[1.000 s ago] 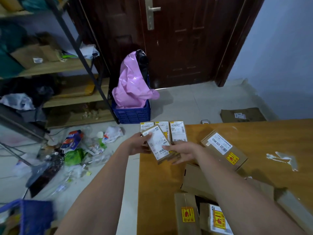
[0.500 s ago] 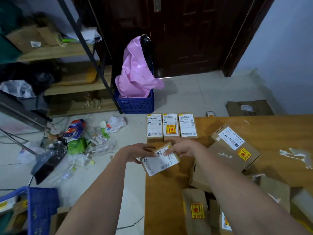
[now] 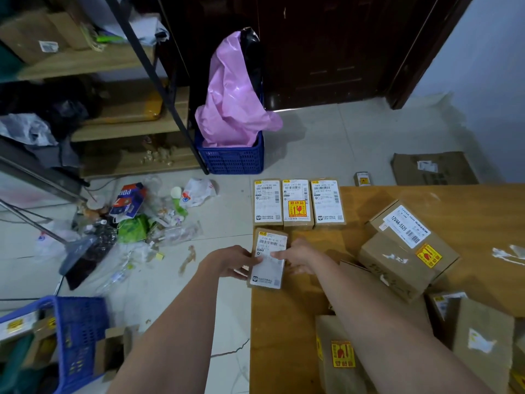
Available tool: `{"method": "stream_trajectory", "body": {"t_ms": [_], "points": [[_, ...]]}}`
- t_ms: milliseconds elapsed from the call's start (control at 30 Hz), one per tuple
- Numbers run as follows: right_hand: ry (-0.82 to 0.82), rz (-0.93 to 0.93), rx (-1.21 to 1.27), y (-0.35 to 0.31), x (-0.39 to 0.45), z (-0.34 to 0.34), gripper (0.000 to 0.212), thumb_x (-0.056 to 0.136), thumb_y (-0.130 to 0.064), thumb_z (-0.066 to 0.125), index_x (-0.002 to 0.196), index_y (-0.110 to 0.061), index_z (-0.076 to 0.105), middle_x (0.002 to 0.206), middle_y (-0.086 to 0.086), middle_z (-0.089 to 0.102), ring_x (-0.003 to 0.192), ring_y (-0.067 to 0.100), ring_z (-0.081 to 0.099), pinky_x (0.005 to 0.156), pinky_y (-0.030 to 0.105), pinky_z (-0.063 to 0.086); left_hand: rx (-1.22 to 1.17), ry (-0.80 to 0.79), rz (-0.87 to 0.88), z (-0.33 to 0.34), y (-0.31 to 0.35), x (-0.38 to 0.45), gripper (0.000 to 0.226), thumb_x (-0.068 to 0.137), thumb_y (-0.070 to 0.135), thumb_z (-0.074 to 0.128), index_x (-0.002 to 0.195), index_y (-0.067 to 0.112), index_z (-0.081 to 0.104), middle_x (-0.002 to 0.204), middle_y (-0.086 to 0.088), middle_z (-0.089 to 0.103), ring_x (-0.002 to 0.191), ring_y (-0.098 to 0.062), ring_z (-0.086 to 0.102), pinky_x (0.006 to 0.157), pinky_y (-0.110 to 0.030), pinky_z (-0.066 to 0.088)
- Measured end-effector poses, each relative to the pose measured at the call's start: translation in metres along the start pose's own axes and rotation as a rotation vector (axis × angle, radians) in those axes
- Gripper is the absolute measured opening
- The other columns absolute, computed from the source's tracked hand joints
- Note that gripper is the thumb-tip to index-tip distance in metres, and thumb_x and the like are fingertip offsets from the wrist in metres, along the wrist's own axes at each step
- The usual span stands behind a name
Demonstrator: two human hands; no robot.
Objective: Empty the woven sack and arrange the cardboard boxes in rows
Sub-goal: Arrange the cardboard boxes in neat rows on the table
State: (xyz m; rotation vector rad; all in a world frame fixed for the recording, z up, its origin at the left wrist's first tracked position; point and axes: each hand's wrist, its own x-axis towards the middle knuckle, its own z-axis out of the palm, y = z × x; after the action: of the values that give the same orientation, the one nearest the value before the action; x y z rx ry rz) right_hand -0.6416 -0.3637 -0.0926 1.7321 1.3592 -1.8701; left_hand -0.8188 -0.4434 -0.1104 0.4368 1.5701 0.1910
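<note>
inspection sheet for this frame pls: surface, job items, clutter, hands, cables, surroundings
Surface: wooden table, white scraps stuck at its right.
Job's things: three labelled small boxes side by side in a row at the far left corner; fourth small box just behind the row's left end; woven sack not seen.
Clutter: larger cardboard boxes jumbled at the table's right; litter pile on the floor.
Grippers: left hand and right hand both hold the fourth small box, fingers on its sides.
Cables: thin wires on the floor at left, unclear.
Surroundings: blue crate with pink bag, dark door, shelving.
</note>
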Motion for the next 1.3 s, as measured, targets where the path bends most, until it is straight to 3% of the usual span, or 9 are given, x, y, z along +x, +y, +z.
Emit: {"method": "stream_trajectory", "body": {"t_ms": [200, 400, 500, 800, 1300], "points": [[0.037, -0.01, -0.003, -0.002, 0.016, 0.006, 0.038, 0.088, -0.015, 0.072, 0.122, -0.005, 0.058, 0.126, 0.013, 0.064, 0.115, 0.033, 0.061, 0.089, 0.053, 0.055, -0.032, 0.044, 0.014, -0.001, -0.002, 0.014, 0.043, 0.088, 0.024, 0.073, 0.121, -0.002, 0.063, 0.107, -0.011, 0.075, 0.097, -0.025, 0.073, 0.091, -0.04, 0.058], [0.075, -0.017, -0.045, -0.005, 0.022, 0.008, 0.04, 0.083, -0.016, 0.077, 0.117, -0.006, 0.057, 0.122, 0.011, 0.066, 0.113, 0.032, 0.063, 0.083, 0.051, 0.058, -0.08, 0.074, 0.055, -0.004, 0.005, 0.013, 0.061, 0.079, 0.006, 0.08, 0.132, 0.001, 0.049, 0.11, -0.017, 0.072, 0.091, -0.03, 0.074, 0.076, -0.041, 0.062], [0.105, -0.044, -0.115, -0.007, 0.023, 0.009, 0.037, 0.083, -0.017, 0.078, 0.114, -0.007, 0.059, 0.119, 0.01, 0.068, 0.109, 0.03, 0.066, 0.077, 0.046, 0.061, -0.059, 0.068, 0.044, -0.005, 0.009, 0.015, 0.065, 0.08, 0.005, 0.079, 0.136, 0.002, 0.046, 0.112, -0.018, 0.071, 0.092, -0.031, 0.073, 0.078, -0.044, 0.062], [0.151, -0.09, -0.236, -0.012, 0.023, 0.009, 0.032, 0.086, -0.019, 0.075, 0.114, -0.008, 0.063, 0.121, 0.01, 0.067, 0.108, 0.028, 0.066, 0.066, 0.034, 0.059, 0.02, 0.072, 0.066, -0.003, 0.014, 0.015, 0.039, 0.087, 0.004, 0.071, 0.123, -0.004, 0.06, 0.113, -0.016, 0.071, 0.098, -0.031, 0.071, 0.085, -0.045, 0.06], [0.171, -0.131, -0.229, -0.007, 0.032, 0.006, 0.029, 0.087, -0.025, 0.073, 0.11, -0.008, 0.066, 0.118, 0.009, 0.069, 0.103, 0.025, 0.068, 0.083, 0.039, 0.059, -0.025, 0.11, 0.075, -0.001, 0.017, 0.017, 0.031, 0.088, 0.003, 0.07, 0.117, -0.006, 0.064, 0.11, -0.018, 0.072, 0.089, -0.029, 0.073, 0.083, -0.041, 0.061]]}}
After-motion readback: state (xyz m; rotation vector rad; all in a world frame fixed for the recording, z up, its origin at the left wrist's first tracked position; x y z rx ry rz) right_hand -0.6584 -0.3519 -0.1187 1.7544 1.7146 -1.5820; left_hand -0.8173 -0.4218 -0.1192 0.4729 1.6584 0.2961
